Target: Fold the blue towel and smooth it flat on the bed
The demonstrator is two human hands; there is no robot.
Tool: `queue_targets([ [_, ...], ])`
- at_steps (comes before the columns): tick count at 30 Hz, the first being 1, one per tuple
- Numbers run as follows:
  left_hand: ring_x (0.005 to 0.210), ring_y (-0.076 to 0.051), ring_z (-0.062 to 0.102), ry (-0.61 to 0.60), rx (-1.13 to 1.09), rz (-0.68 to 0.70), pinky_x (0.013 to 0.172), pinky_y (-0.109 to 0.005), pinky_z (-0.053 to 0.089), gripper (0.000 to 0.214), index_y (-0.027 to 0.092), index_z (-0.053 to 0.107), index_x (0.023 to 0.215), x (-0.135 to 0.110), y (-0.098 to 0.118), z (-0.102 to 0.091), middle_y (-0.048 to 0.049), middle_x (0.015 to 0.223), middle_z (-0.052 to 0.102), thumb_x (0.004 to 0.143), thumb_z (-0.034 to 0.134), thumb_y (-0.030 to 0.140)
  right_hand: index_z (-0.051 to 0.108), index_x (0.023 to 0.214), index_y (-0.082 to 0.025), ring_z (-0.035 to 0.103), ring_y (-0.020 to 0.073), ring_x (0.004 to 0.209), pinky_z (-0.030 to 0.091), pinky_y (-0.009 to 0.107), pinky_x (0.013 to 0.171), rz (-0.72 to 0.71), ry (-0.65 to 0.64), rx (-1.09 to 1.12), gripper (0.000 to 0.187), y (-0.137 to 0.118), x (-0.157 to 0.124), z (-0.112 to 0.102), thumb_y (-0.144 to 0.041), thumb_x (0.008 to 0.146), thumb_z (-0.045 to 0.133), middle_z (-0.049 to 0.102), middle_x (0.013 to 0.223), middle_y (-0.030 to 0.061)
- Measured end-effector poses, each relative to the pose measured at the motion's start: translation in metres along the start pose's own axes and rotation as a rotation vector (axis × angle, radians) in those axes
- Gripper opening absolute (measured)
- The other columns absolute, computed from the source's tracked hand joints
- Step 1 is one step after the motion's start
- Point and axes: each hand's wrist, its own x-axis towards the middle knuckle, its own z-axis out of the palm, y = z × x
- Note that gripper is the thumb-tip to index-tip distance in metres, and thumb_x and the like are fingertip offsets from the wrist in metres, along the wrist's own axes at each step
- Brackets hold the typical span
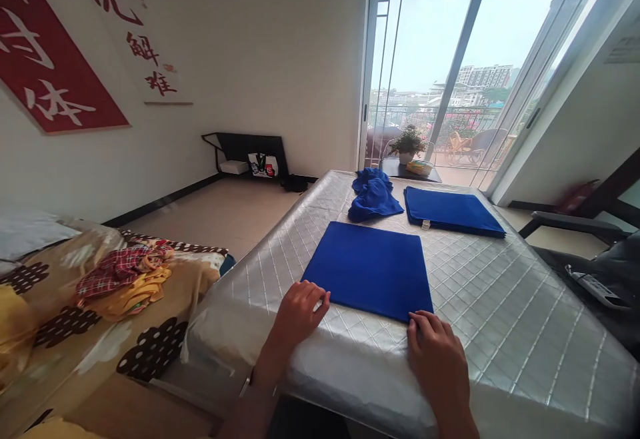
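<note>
A folded blue cloth (373,267) lies flat on a silver quilted mattress (500,306). My left hand (299,310) rests at the cloth's near left corner with fingers curled over the edge. At the near right corner my right hand (434,351) pinches the cloth's edge with bent fingers. Farther back lie another folded blue cloth (450,210) and a crumpled blue cloth (373,194).
A bed with a patterned cover and a heap of plaid and yellow clothes (125,279) is at the left. Glass sliding doors (450,59) open on a balcony with a potted plant (407,144). A dark chair (595,266) stands at the right.
</note>
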Motion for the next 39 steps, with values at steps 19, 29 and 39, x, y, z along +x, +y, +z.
queue_targets([
  [19,0.097,-0.024,0.07,-0.455,0.055,-0.01,0.079,-0.039,0.052,0.031,0.019,0.068,0.123,0.027,0.092,0.03,-0.0075,0.131,0.067,0.099,0.054,0.035,0.074,0.105,-0.019,0.063,0.0223,0.097,0.044,0.035,0.083,-0.011,0.019,-0.009,0.034,0.003,-0.001,0.003,-0.029,0.098,0.042,0.073,0.113,0.0079],
  [29,0.087,-0.021,0.068,-0.275,0.133,-0.338,0.08,-0.037,0.047,0.037,0.024,0.077,0.086,-0.004,-0.005,-0.014,-0.004,0.103,0.074,0.104,0.046,0.034,0.074,0.102,-0.019,0.063,0.0234,0.096,0.044,0.036,0.082,-0.043,0.075,-0.004,0.036,0.005,-0.001,0.004,-0.032,0.097,0.041,0.073,0.111,0.0069],
  [39,0.078,-0.019,0.063,-0.039,0.074,-0.381,0.076,-0.036,0.043,0.04,0.022,0.073,0.076,-0.02,-0.009,0.0,-0.0038,0.083,0.07,0.103,0.044,0.03,0.075,0.103,-0.02,0.064,0.0232,0.096,0.047,0.037,0.086,-0.049,0.011,-0.044,0.04,0.01,0.001,0.005,-0.036,0.098,0.039,0.074,0.111,0.0063],
])
